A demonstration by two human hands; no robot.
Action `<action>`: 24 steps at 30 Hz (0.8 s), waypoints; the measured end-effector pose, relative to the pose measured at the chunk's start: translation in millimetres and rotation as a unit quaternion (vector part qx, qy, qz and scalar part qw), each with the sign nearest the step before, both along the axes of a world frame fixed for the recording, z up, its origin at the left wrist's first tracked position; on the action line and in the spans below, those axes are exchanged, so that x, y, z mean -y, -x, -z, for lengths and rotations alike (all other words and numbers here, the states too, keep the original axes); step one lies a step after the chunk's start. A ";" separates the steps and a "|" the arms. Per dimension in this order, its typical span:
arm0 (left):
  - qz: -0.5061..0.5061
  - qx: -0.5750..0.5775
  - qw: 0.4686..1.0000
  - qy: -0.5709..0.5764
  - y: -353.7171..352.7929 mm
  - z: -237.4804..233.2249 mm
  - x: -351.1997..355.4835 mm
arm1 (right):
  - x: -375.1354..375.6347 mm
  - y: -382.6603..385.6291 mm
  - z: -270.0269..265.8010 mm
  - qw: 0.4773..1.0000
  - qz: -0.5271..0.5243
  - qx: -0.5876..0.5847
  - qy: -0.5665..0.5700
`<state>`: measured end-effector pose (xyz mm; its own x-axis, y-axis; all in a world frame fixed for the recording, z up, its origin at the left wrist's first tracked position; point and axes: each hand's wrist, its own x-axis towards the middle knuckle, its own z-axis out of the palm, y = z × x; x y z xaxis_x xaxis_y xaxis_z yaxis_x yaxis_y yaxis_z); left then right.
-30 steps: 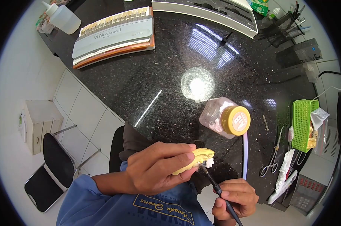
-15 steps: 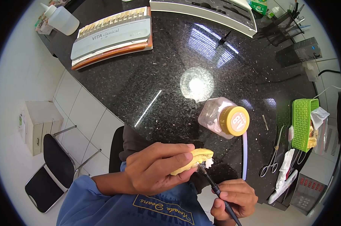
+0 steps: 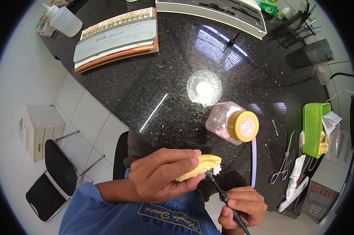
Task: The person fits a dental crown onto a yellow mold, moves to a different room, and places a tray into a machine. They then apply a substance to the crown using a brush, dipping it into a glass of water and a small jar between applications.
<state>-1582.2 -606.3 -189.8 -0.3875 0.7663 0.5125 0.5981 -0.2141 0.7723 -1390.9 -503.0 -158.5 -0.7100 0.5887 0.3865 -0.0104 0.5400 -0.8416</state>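
Note:
My left hand [image 3: 161, 172] is closed around a yellow dental cast [image 3: 202, 164], fingers over its top and thumb underneath. White material [image 3: 216, 170] shows at the cast's right end. My right hand [image 3: 245, 207] grips a slim black-handled dental tool [image 3: 223, 194] like a pen. Its tip meets the cast's lower edge, beside the white material; the tip's exact shape is too small to make out. Just beyond the hands, a clear jar [image 3: 220, 117] with a yellow lid [image 3: 243, 126] and pinkish contents stands on the dark speckled counter [image 3: 173, 78].
A VITA classical shade guide [image 3: 116, 37] and a squeeze bottle [image 3: 65, 20] sit at the back left. An open white case [image 3: 212, 15] is at the back. Rightward are scissors [image 3: 279, 175], a green basket [image 3: 312, 129] and a pen holder [image 3: 292, 31]. A pale tube [image 3: 254, 162] runs beside the jar.
Almost everything holds its place. The cast and my left hand have shifted very slightly; the tool's tip stays against the cast.

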 end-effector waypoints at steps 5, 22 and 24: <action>0.002 0.002 1.000 0.001 0.3 0.4 0.5 | -0.2 1.1 -1.4 1.000 0.003 0.004 0.001; 0.002 -0.017 1.000 -0.004 -0.3 3.2 0.6 | -3.8 1.3 -1.1 1.000 -0.024 0.005 0.004; -0.001 -0.029 0.999 -0.014 -0.4 3.0 -0.1 | -1.0 1.6 -0.7 1.000 -0.011 0.004 -0.001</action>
